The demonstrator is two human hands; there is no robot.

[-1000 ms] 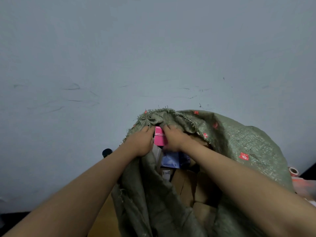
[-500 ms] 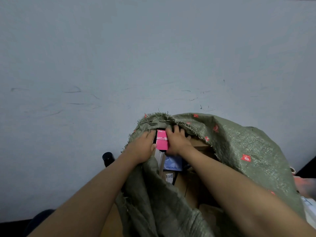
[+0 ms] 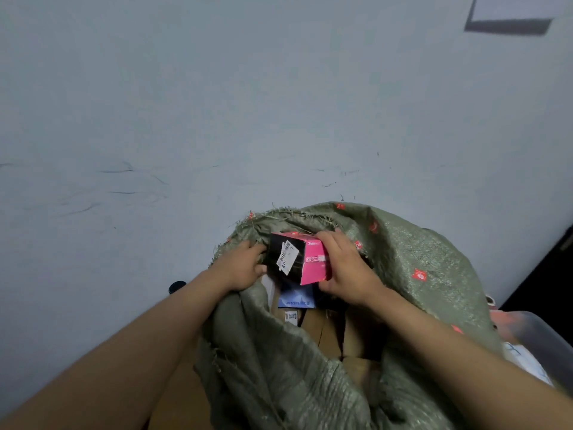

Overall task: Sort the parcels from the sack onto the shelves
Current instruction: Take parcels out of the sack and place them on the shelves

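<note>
Pink box [image 3: 311, 263] lifted higher, right hand [image 3: 347, 270] gripping

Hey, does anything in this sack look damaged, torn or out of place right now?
Only the sack: its mouth edge by the left hand is frayed, with loose threads. The pink and black box in the right hand is tilted but looks intact.

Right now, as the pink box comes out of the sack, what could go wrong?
The right hand alone grips the pink box; it may slip back into the green sack. The left hand holds the frayed sack rim, which could snag the box. The blue parcel beneath might shift.
</note>
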